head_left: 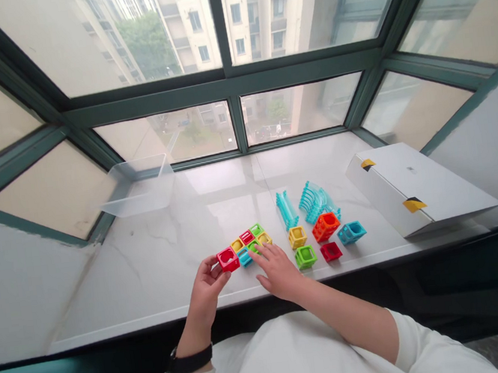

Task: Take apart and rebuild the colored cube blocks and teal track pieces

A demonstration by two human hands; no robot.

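Between the thumb and fingers of my left hand [207,285] is a red toy block [228,260] with a round opening in its face. Right beside it lies a group of small coloured blocks in rows, among them a yellow block [237,246], a blue block [244,258] and a green block [255,230]. Over the near right side of this group reaches my right hand [278,270], fingers spread and fingertips on or just above the blocks. It partly covers the green and yellow blocks there. Whether the red block touches the group I cannot tell.
Right of my hands stand a yellow cube [297,237], a green cube [305,257], an orange block [325,227], a dark red block [331,252] and a blue block piece [351,232]. Behind them lie turquoise track pieces [287,210]. A clear bin [140,188] and white box [422,189] flank the sill.
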